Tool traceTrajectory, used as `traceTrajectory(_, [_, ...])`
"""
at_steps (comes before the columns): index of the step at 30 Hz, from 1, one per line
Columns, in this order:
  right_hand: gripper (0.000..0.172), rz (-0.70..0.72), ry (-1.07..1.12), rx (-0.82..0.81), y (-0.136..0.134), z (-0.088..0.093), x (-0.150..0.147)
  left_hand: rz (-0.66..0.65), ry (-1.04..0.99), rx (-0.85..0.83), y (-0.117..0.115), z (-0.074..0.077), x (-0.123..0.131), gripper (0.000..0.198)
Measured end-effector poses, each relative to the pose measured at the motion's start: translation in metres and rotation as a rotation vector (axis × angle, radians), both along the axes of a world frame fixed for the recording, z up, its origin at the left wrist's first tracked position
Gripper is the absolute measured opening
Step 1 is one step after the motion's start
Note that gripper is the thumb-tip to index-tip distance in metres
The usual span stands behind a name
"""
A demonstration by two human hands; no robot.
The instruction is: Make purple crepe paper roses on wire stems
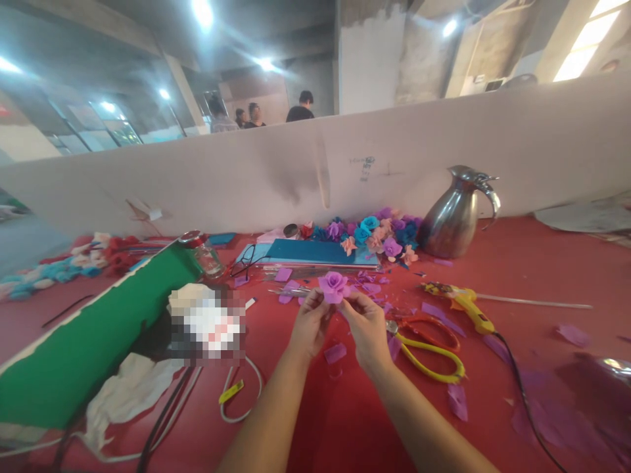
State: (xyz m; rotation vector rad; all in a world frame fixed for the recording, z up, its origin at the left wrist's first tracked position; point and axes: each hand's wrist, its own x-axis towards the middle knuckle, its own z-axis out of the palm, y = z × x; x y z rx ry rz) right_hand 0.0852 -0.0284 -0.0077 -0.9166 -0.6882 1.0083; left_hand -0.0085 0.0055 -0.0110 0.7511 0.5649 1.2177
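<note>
Flower [334,287] left of and beyond the scissors [432,349], left hand [310,325] and right hand [369,326] pinching its underside, fingers [309,305] nearly closed, probably to avoid crushing it; glue gun [472,309] right of the scissors, presumably for reach.

A polished metal jug [446,223] gleams on a smooth tabletop [325,424] with a soft sheen; behind the jug, a panel [419,144] looks matt and scuffed. Blooms [380,235] just left of the jug and a flower [334,287] nearer the camera than it appear to be matt paper. In front of the jug, a glue gun [476,312] shows smooth plastic. Well left of the jug, a jar [211,261] has glossy, see-through walls.
</note>
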Motion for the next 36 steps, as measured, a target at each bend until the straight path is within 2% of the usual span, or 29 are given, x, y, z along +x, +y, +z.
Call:
traceTrajectory(5, [0.014, -0.002, -0.069, 0.087, -0.003, 0.001, -0.002, 0.036, 0.022, 0.043, 0.001, 0.000, -0.002, 0.026])
traceTrajectory(14, [0.008, -0.107, -0.300, 0.162, -0.009, 0.002, 0.001, 0.087, 0.026, 0.028, -0.002, 0.002, 0.002, 0.023])
traceTrajectory(22, [0.007, -0.019, -0.173, 0.169, -0.012, 0.007, 0.000, 0.093, 0.024, 0.046, -0.003, 0.005, 0.000, 0.019])
traceTrajectory(28, [0.006, 0.000, 0.017, 0.165, -0.011, 0.007, -0.003, 0.106, 0.025, 0.029, -0.003, 0.004, 0.001, 0.021])
traceTrajectory(32, [0.006, 0.024, 0.033, 0.164, -0.009, 0.005, -0.002, 0.079, 0.011, 0.010, -0.005, 0.009, 0.002, 0.020])
traceTrajectory(36, [0.009, 0.094, 0.145, 0.155, -0.005, 0.004, -0.002, 0.074, 0.008, -0.028, -0.006, 0.013, 0.001, 0.021])
